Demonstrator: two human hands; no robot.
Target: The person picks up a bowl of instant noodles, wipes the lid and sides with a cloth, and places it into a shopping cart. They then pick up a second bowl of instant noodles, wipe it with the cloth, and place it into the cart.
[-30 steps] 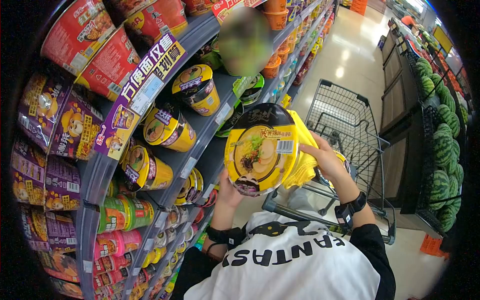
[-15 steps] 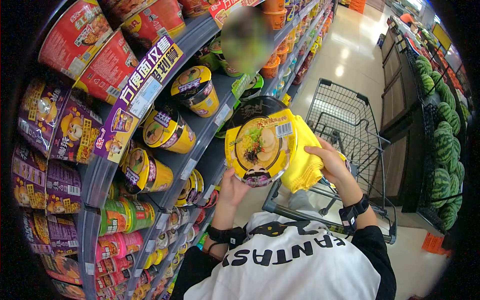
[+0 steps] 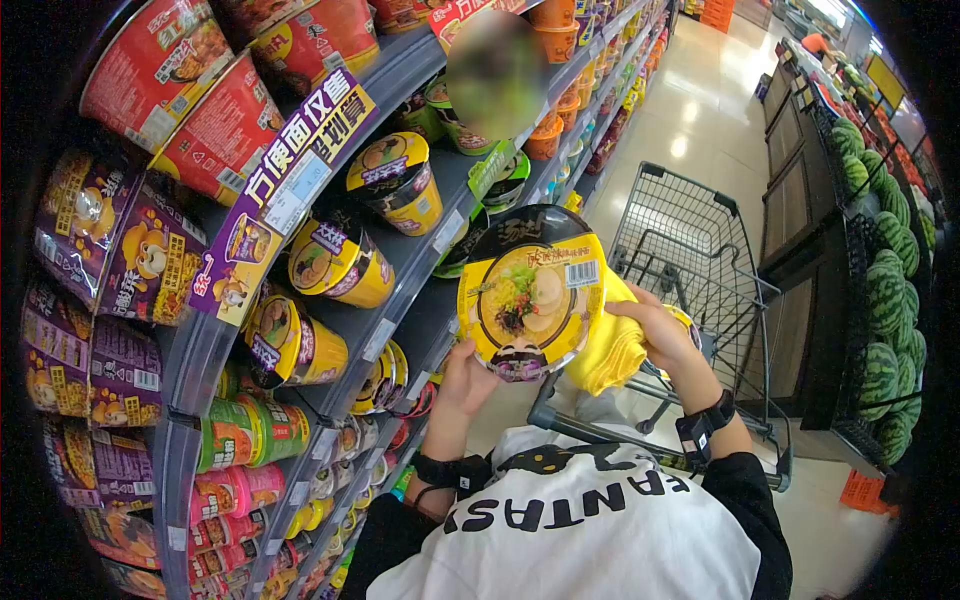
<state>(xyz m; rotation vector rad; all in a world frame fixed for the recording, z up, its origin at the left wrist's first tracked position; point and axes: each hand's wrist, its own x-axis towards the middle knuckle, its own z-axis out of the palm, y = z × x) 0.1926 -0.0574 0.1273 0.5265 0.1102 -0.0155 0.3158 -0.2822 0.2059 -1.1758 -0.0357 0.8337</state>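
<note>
An instant noodle cup point(image 3: 535, 295) is held up in front of my chest, its round lid turned toward me. The lid is yellow and black, with a noodle picture and a barcode. My left hand point(image 3: 470, 380) grips the cup at its lower left edge. On the other side, my right hand point(image 3: 655, 330) is closed on a bunched yellow cloth point(image 3: 612, 350), which lies against the cup's right side. The cup's far side is hidden behind its lid.
Shelves on the left carry red noodle buckets point(image 3: 185, 65), yellow noodle cups point(image 3: 340, 262) and purple packs point(image 3: 150, 250). A black wire shopping cart point(image 3: 690, 225) stands ahead. Watermelons point(image 3: 880, 370) line a stand at the right.
The noodle cup has shifted slightly right and down, and its lid faces me a little more squarely. The cloth and my right hand have moved slightly with it.
</note>
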